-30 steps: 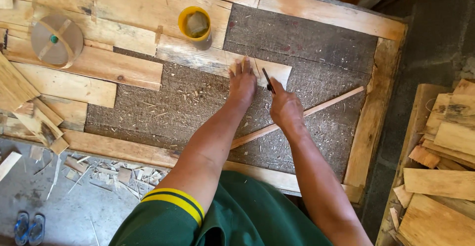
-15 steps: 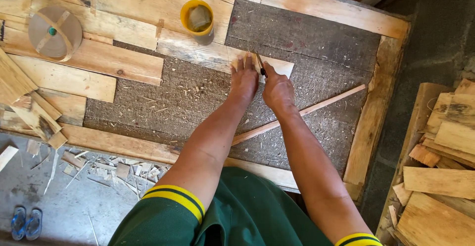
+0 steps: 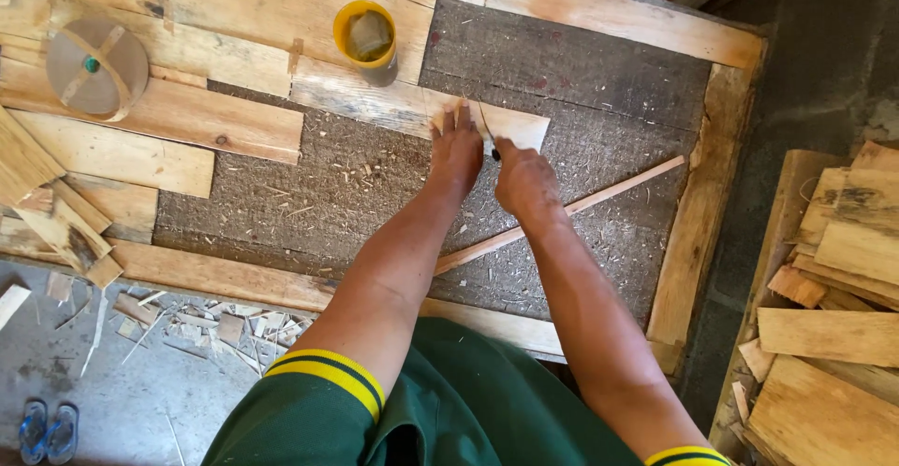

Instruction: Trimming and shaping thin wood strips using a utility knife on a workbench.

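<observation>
Right hand [image 3: 524, 177] closed on dark-handled blade [image 3: 488, 133], tip on pale board [image 3: 393, 105]; left hand [image 3: 456, 147] flat beside, pinning it. Cut barely begun; offcut still attached.

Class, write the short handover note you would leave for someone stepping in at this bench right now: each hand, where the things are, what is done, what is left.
Left hand: flat, pressing the pale board down on the bench.
Right hand: gripping a thin dark-handled marking tool, tip on the board beside the left fingers.
Thin wooden strip lies diagonally on the fibre mat, under the right wrist. Yellow cup stands behind the board.
Done: board placed and held steady.
Left: whether the mark is finished cannot be told; likely complete it.
</observation>
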